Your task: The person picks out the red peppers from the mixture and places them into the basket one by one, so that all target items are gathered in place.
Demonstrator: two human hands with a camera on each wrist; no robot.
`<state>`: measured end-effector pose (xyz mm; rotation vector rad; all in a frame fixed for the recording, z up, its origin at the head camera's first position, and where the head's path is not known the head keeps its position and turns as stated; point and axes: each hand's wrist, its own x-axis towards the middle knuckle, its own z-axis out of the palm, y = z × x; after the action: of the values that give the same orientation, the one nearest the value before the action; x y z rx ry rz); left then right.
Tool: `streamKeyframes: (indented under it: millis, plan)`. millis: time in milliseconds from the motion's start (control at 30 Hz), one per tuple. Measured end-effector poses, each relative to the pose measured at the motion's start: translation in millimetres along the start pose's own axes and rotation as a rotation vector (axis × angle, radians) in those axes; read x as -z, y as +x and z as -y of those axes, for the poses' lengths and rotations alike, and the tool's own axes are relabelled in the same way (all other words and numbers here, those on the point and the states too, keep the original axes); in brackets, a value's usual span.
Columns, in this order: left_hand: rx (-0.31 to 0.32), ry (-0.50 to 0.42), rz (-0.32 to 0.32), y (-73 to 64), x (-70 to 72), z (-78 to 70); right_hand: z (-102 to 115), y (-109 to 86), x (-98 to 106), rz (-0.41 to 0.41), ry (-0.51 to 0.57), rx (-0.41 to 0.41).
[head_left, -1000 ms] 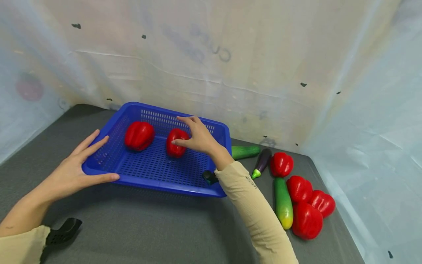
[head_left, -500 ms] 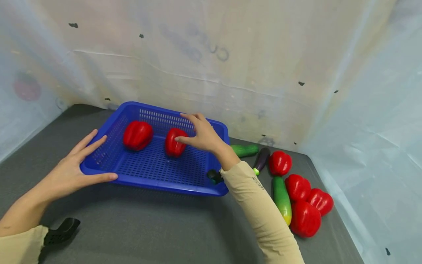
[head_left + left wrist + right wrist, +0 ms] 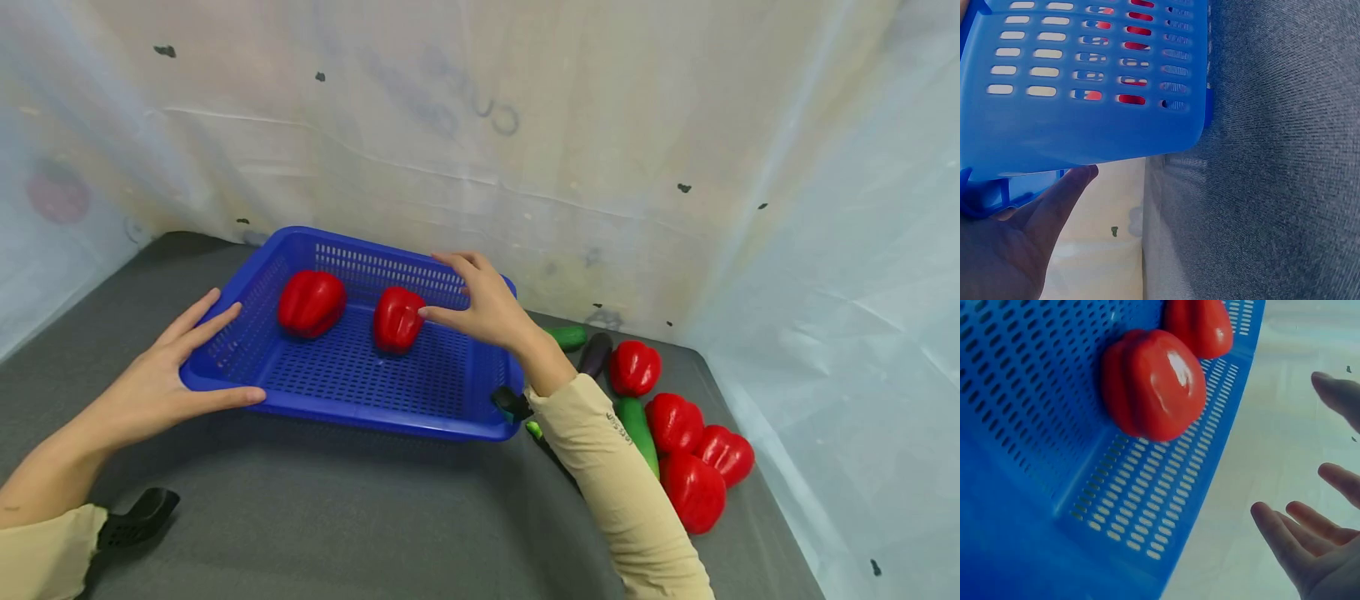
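My left hand (image 3: 168, 375) spreads around the near-left corner of a blue perforated plastic basket (image 3: 375, 418), fingers along one rim and thumb along the adjoining one, probably to steady it. My right hand (image 3: 487, 304) hovers over the basket's right end, fingers loosely spread, holding nothing. Two red bell peppers (image 3: 398, 320) sit inside, side by side, likely spaced to leave room. To the right, on the grey tabletop (image 3: 337, 517), lie four more bell peppers (image 3: 693, 492), zucchini (image 3: 637, 429) and an eggplant (image 3: 596, 354), apparently within reach. My right sleeve (image 3: 622, 492) carries small lettering (image 3: 618, 427), too slanted to read.
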<state>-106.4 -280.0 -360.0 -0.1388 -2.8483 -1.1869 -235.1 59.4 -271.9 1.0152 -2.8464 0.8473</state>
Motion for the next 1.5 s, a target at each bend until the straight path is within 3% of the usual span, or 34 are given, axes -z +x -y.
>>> streamKeyframes:
  millis: [233, 567, 1500]
  plan:
    - [-0.002, 0.004, 0.004, 3.1, -1.5, 0.4, -3, -10.7, 11, -0.02, -0.031, 0.018]
    - [-0.012, -0.001, -0.012, 1.3, -1.6, 0.4, -10, -25.5, 22, -0.021, 0.042, -0.053]
    - [0.007, 0.03, -0.025, 3.1, -3.4, -1.7, -76, -73.5, 38, -0.124, 0.018, -0.111]
